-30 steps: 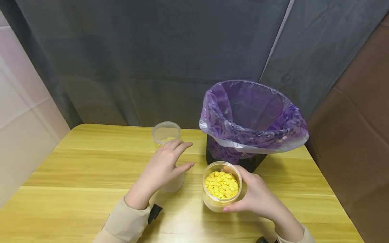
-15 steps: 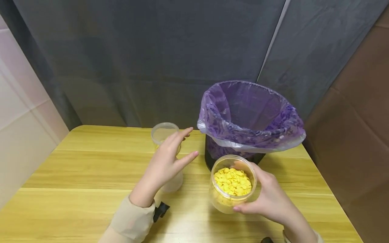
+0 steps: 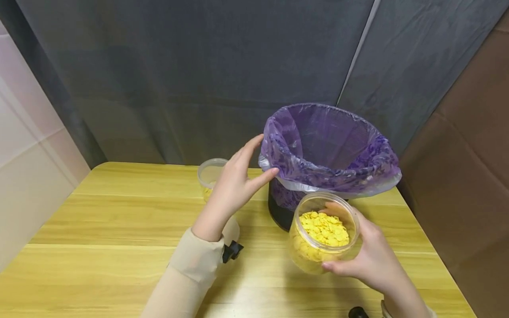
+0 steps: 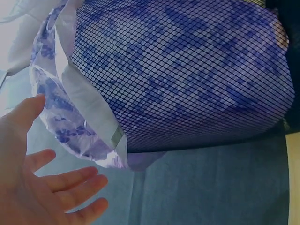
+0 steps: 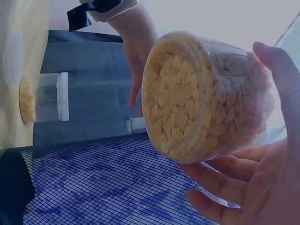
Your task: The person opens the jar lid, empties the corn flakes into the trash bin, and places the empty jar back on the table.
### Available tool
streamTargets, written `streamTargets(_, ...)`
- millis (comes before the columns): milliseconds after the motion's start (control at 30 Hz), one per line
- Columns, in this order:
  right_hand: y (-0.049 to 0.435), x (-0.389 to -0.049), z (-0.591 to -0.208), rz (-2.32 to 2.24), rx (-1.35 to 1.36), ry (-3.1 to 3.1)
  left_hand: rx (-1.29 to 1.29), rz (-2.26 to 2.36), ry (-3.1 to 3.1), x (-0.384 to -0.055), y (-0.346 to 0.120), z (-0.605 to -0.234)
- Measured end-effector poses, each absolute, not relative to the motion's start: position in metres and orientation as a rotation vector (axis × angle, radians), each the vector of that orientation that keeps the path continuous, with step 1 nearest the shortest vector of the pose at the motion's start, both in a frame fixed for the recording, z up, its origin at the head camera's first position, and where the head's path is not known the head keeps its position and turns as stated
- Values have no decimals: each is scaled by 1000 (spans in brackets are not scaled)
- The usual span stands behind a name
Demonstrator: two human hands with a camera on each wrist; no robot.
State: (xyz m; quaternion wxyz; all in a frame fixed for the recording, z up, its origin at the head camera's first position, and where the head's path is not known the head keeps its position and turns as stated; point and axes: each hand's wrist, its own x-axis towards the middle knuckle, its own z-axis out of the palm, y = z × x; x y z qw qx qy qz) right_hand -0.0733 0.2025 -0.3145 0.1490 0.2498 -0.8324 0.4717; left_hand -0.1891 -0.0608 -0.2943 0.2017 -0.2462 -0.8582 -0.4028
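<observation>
Toward the purple liner's (image 3: 276,152) nine o'clock stands a part-filled jar (image 3: 208,174); nearer, the left hand (image 3: 234,183) is unclenched, contact unclear. At six o'clock, a raised flake jar (image 3: 306,251), well filled, is gripped by the right hand (image 3: 371,251); no flakes show in the liner.

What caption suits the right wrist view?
Right hand holding a clear jar of flakes near a mesh bin, left hand beyond.

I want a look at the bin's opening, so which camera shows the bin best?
The head view: it looks into the bin and shows the liner all round, though the jar hides some lower wall. The left wrist view shows the mesh close up and folded liner, not the inside; the right wrist view, only part of the mesh.
</observation>
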Motion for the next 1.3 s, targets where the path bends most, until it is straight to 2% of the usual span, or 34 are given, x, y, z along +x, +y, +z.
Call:
streamTargets(533,210,-70,-311,1285,704,-2279,-742,-1230,-2306,-209,-42,-290)
streamTargets(1300,211,-66,-306,1162,616,-2315,-763,-1334,-2154,-221,-34,-287)
